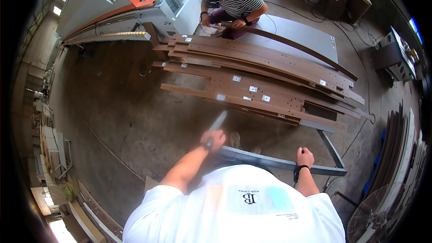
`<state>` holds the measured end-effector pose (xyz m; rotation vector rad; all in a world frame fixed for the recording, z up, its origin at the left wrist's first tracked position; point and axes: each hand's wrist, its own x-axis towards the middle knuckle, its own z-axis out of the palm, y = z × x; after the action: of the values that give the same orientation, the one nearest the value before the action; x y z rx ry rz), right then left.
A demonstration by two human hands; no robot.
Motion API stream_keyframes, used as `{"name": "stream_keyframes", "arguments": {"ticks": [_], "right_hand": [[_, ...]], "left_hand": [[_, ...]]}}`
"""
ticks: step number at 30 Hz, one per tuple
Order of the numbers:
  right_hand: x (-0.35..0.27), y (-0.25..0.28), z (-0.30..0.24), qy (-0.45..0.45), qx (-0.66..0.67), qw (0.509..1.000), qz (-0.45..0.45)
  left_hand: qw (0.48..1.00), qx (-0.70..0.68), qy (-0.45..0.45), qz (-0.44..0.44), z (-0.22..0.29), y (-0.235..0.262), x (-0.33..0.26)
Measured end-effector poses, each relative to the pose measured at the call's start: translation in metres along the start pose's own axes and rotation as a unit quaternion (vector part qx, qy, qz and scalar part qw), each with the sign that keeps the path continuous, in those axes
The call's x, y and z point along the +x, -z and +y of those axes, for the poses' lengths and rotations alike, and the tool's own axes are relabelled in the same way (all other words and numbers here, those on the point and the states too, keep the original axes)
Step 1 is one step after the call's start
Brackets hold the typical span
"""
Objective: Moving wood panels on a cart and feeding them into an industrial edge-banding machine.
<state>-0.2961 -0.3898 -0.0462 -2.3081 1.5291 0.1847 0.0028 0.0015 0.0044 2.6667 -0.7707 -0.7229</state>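
My left hand is closed and smeared by motion, at the left end of a grey metal frame. From its fingers a pale, narrow, bar-like piece points away from me toward the boards; blur hides its kind. My right hand is a fist just past the frame's near bar, with its wrist above that bar. Its palm and anything inside are hidden. Ahead of both hands, brown pre-drilled boards lie in a stack, several bearing small white labels.
Behind the stack a crouching person in a striped top holds a long brown strip over a pale panel. A large machine stands far left. Cables cross the floor at right, near a caged fan and upright dark strips.
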Motion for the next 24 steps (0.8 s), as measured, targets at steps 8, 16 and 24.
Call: {"name": "stream_keyframes", "arguments": {"ticks": [8,16,24], "right_hand": [[0.0017,0.0008,-0.0027,0.004,0.001,1.0,0.004],[-0.0006,0.0014,-0.0001,0.005,0.004,1.0,0.002],[-0.0011,0.0027,-0.0039,0.003,0.008,1.0,0.004]], "left_hand": [[0.999,-0.013,-0.009,0.037,-0.0013,-0.0022,0.0008],[0.999,0.005,-0.009,0.038,-0.0014,-0.0028,0.0011],[0.999,0.005,-0.014,0.03,-0.0025,-0.002,0.0022]]}}
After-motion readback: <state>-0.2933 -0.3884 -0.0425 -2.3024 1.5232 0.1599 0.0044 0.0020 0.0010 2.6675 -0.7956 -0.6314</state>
